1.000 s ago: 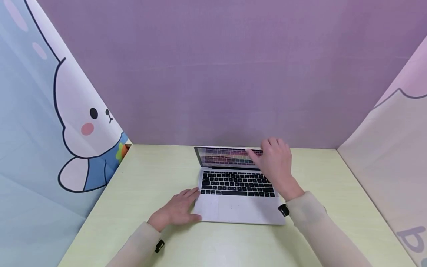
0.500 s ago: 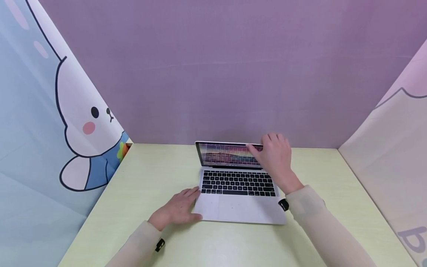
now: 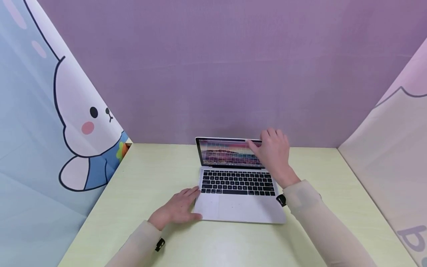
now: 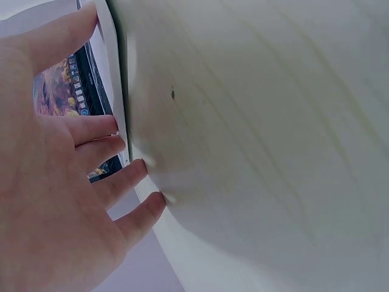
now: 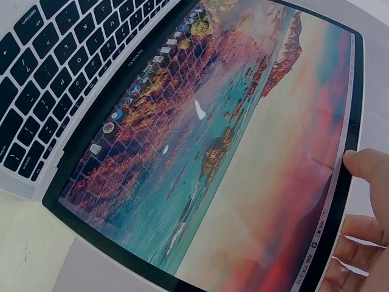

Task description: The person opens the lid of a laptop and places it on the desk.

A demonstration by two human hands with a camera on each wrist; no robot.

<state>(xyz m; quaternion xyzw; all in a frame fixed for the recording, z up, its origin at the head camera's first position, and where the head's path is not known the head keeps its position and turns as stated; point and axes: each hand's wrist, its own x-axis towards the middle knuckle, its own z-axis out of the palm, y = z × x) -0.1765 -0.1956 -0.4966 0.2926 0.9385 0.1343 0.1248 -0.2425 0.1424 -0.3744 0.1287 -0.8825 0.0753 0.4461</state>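
Note:
A silver laptop (image 3: 240,209) with black keys lies on the table, its lid raised and the screen (image 5: 213,152) lit with a coastal landscape. My right hand (image 3: 276,155) pinches the lid's top edge near its right corner. In the right wrist view the thumb (image 5: 363,163) is on the screen's border and the other fingers are behind the lid. My left hand (image 3: 178,208) rests beside the base with fingers extended, touching its left edge; the thumb is by the front left corner. The left wrist view shows those fingers (image 4: 124,182) spread, some reaching the tabletop.
The pale yellow table (image 3: 150,163) extends on both sides of the laptop. A purple cloth wall (image 3: 213,74) stands close behind the lid. Printed cloth panels flank the table, a rabbit panel (image 3: 86,129) on the left and a white one (image 3: 393,155) on the right.
The lid has tilted up and back, showing more of the screen. My right hand has risen with its top edge. The left hand and the base have stayed in place.

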